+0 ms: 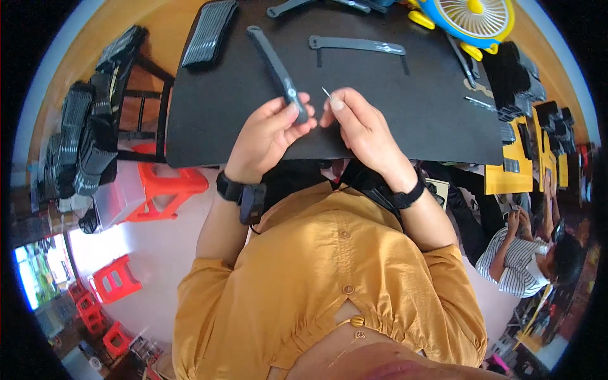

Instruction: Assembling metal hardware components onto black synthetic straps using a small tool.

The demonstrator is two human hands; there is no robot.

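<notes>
My left hand (263, 136) is closed around the lower end of a dark grey strap (272, 62). The strap slants up and away to the left, and its far end has a small hole. A pale printed mark shows on it just above my fingers. Beside it, my right hand (367, 130) pinches a thin, pointed metal tool (326, 92); most of the tool is hidden by the fingers. The two hands are close but apart, over the near part of the black table (418, 120). A similar strap (354, 44) lies flat farther back.
A stack of dark straps (210, 31) lies at the table's far left. At the far right stands a blue and yellow fan (472, 22). More stacked straps (516, 76) are heaped beyond the right edge. Red stools (161, 190) are on the left. A person in stripes (516, 253) sits to the right.
</notes>
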